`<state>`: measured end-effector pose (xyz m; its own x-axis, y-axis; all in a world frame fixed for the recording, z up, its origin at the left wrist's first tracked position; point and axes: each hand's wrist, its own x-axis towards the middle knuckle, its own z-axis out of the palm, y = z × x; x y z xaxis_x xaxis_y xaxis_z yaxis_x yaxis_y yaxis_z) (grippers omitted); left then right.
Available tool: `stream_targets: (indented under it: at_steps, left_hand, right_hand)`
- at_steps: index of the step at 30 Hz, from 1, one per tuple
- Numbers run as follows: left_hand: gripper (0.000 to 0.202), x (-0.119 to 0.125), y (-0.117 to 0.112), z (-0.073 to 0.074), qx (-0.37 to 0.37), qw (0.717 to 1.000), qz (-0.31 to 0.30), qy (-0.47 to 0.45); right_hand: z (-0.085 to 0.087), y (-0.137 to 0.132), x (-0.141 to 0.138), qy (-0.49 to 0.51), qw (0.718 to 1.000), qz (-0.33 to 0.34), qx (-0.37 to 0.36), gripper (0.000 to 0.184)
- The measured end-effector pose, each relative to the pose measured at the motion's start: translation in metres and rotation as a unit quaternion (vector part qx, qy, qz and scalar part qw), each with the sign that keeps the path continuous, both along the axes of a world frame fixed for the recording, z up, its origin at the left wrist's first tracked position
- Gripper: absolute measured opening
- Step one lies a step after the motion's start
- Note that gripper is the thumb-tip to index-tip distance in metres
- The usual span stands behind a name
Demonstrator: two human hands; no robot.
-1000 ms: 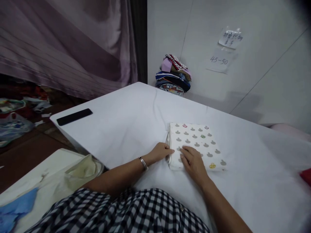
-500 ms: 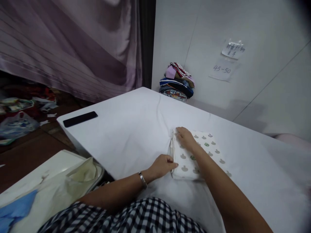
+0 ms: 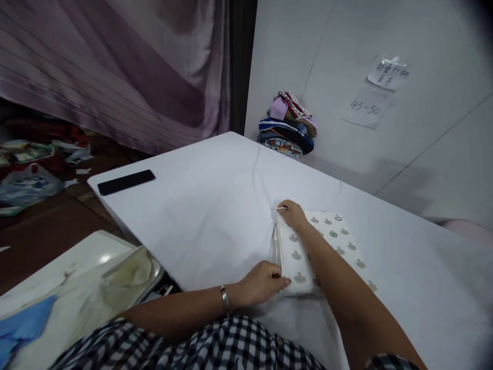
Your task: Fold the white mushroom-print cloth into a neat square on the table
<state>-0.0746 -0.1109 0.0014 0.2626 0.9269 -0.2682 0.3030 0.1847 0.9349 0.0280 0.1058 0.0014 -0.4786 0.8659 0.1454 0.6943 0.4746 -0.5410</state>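
Note:
A folded white cloth with small grey and coloured motifs (image 3: 335,244) lies on the white table (image 3: 200,200) in front of me. My left hand (image 3: 264,282), with a bracelet at the wrist, pinches the cloth's near left corner, fingers closed on the edge. My right hand (image 3: 292,215) reaches across the cloth and grips its far left corner, fingers curled over the folded edge. My right forearm lies over the cloth and hides part of it.
A black phone (image 3: 126,182) lies near the table's left edge. A stack of folded colourful clothes (image 3: 287,127) sits at the far corner against the wall. A tray with pale cloth (image 3: 96,277) stands low on the left. Purple curtain behind; paper notes (image 3: 365,105) on the wall.
My right hand moved from the cloth's near middle to its far left corner. My left hand slid along the left edge toward the near corner. The view shifted slightly.

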Motion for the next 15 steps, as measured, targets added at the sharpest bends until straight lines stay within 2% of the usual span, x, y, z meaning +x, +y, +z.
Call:
stream_targets:
  at_steps: [8,15]
  left_hand:
    - [0.039,-0.0011,-0.0019,0.0036,-0.017,0.999,-0.033,-0.002]
    - [0.038,-0.0008,-0.0040,0.0071,-0.050,0.999,-0.003,-0.020]
  right_hand:
    - [0.0006,-0.0051,-0.0046,0.017,1.000,0.002,-0.003,0.015]
    - [0.0064,-0.0088,-0.0067,-0.025,0.999,0.035,0.010,0.015]
